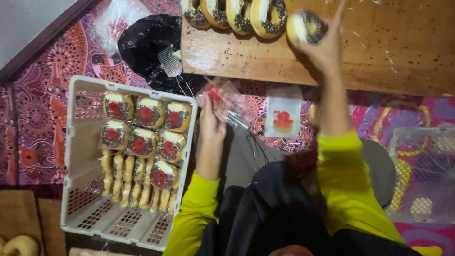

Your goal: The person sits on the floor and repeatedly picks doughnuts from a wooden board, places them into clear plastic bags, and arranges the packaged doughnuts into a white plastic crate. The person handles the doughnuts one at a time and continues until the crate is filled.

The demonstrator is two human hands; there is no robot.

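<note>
My right hand [324,47] is raised over the wooden board [379,47] and grips a sprinkled doughnut [306,26]. My left hand [212,121] pinches a clear plastic bag with a red mark [225,102], held just above my lap. A row of sprinkled doughnuts [237,14] lies along the board's far edge. To the left of my left hand, a white crate [76,156] holds several bagged doughnuts [142,137] with red labels.
A small clear bag with a red print [283,114] lies on the patterned cloth [47,95] by my right forearm. A black plastic bag [147,42] and a small metal grater [169,61] sit beside the board. A second crate [422,175] stands at right.
</note>
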